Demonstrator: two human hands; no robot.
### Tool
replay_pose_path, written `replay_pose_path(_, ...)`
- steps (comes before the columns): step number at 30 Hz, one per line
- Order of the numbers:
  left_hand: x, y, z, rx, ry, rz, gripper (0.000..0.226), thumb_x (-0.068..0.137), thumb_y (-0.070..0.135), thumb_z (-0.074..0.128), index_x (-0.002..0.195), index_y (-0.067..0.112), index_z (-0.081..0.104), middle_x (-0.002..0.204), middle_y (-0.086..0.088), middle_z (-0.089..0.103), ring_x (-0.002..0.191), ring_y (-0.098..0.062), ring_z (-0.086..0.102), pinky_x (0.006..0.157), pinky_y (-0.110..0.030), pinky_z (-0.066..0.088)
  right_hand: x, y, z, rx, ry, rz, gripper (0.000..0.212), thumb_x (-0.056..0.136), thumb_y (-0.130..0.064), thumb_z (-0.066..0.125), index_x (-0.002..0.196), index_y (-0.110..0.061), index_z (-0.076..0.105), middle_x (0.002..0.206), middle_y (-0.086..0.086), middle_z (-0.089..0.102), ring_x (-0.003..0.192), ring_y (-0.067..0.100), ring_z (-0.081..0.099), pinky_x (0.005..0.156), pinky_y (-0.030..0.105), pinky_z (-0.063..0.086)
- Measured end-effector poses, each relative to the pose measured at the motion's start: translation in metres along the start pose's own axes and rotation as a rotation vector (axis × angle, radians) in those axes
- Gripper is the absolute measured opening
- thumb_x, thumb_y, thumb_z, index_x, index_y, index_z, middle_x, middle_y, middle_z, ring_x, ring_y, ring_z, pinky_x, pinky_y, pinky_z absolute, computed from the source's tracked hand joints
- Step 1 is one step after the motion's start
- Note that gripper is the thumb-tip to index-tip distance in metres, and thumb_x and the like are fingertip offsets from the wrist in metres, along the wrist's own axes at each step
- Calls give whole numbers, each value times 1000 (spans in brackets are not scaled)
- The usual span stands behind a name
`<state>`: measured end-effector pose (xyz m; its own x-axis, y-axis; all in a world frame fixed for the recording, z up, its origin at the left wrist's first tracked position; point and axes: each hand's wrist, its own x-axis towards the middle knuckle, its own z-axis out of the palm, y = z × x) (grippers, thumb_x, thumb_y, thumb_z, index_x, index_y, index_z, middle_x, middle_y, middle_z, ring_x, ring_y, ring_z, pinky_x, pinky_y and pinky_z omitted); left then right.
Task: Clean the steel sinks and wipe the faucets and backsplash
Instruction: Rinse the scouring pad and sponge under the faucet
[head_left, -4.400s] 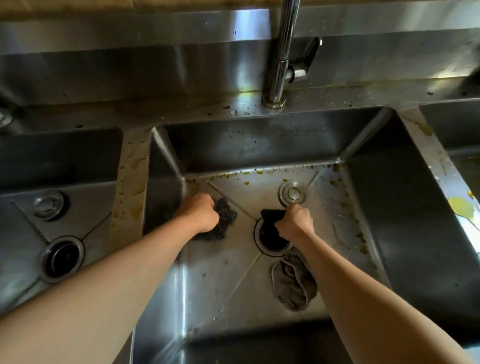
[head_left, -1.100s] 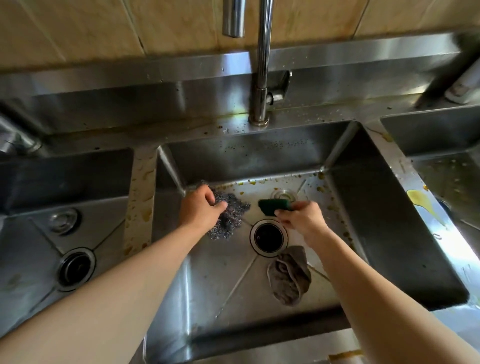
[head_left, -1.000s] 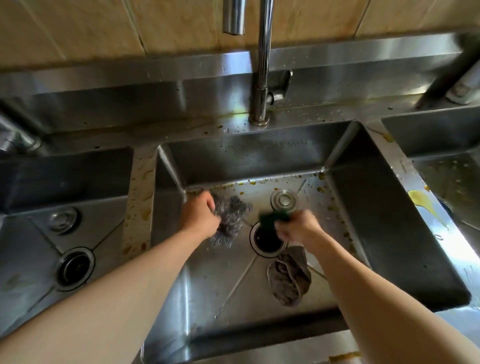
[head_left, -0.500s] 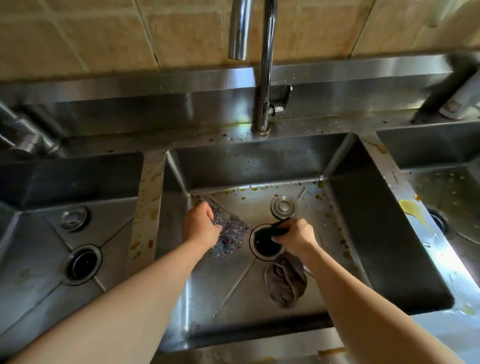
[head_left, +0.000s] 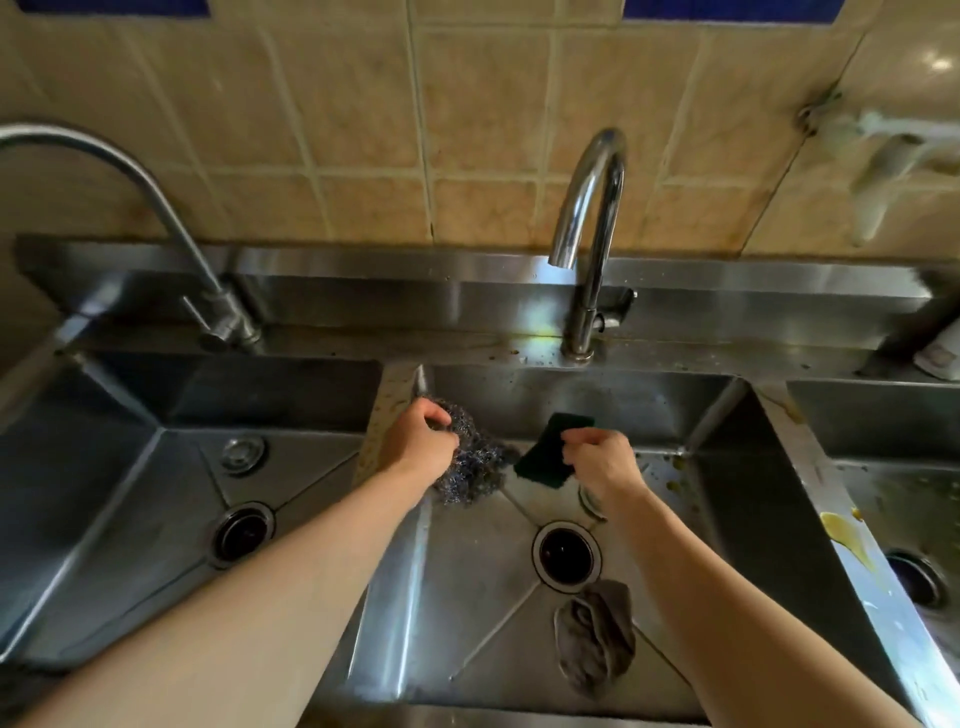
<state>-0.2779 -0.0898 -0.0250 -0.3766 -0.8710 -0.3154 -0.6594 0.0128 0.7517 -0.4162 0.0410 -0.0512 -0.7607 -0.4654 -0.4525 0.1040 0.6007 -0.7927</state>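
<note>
My left hand (head_left: 422, 441) grips a ball of steel wool (head_left: 475, 465) above the back left of the middle sink (head_left: 467, 566). My right hand (head_left: 597, 460) pinches a dark green scouring pad (head_left: 545, 452) beside it, lifted off the sink floor. The middle faucet (head_left: 589, 234) rises behind the hands from the steel ledge. The steel backsplash (head_left: 415, 296) runs along the wall under the tan tiles. Brown food specks dot the ledge and the sink's back right corner (head_left: 670, 470).
A crumpled grey cloth (head_left: 595, 642) lies near the middle drain (head_left: 566, 555). The left sink (head_left: 156, 467) has its own faucet (head_left: 130, 208) and drain (head_left: 241, 532). The right sink (head_left: 893, 493) shows a yellow smear (head_left: 844, 535) on its divider.
Both hands have lifted off the sink floor and moved toward the back wall, carrying the steel wool and the green pad. My view has tilted upward, showing the tiles and whole faucets.
</note>
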Motion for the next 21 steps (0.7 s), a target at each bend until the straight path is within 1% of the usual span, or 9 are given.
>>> replay_pose_path(2,-4,4,-17,-49,16,-13,20,86,5,65,95,20,55,92,1,53,75,-14,51,56,-22,38,-3,-17,4,57,0,-25,21,89,-3,59,108,-6,69,114,15,63,98,24,58,77,28,45)
replay_pose_path(5,-8,8,-39,-118,48,-35,22,85,2,65,96,20,56,99,-1,54,86,-18,52,66,-24,41,-10,-42,8,28,46,-72,24,87,-1,62,107,-11,69,118,12,61,100,25,61,74,23,49)
replay_pose_path(9,-15,11,-77,-218,69,-22,24,85,1,65,99,19,56,102,-1,53,81,-12,50,52,-16,34,-27,-75,18,8,91,-113,34,87,9,54,95,-21,65,121,12,56,101,27,60,72,24,52)
replay_pose_path(11,-17,9,-101,-261,94,-6,23,86,2,65,99,19,55,101,-1,53,77,-10,49,51,-16,34,-37,-91,29,15,100,-147,36,86,12,53,95,-21,64,120,12,56,98,26,60,75,27,53)
replay_pose_path(13,-19,6,-125,-292,128,4,24,86,2,65,101,18,55,101,-1,53,77,-11,50,53,-17,35,-48,-107,42,36,92,-181,37,84,14,52,97,-19,61,118,12,57,101,28,59,84,34,54)
replay_pose_path(15,-22,-1,-154,-321,160,10,23,87,2,64,102,18,55,99,-1,54,74,-10,50,53,-18,35,-62,-124,60,37,81,-227,38,83,14,52,100,-20,56,114,13,56,103,32,58,88,42,54)
replay_pose_path(17,-25,-11,-182,-355,194,12,23,88,3,63,102,18,54,94,0,54,68,-7,48,51,-18,36,-75,-140,80,28,74,-260,41,82,13,54,106,-21,49,111,13,53,104,33,57,81,41,55)
replay_pose_path(19,-30,-21,-210,-372,234,7,22,89,4,62,103,19,54,85,4,51,63,-8,46,49,-19,36,-91,-154,98,50,52,-265,48,83,13,55,118,-18,43,111,14,51,99,30,56,62,33,52)
replay_pose_path(21,-34,-38,-245,-408,281,10,23,89,5,62,107,19,55,82,6,48,62,-10,45,49,-22,37,-111,-170,124,97,21,-270,56,84,12,57,129,-15,37,114,14,50,95,26,53,55,26,46)
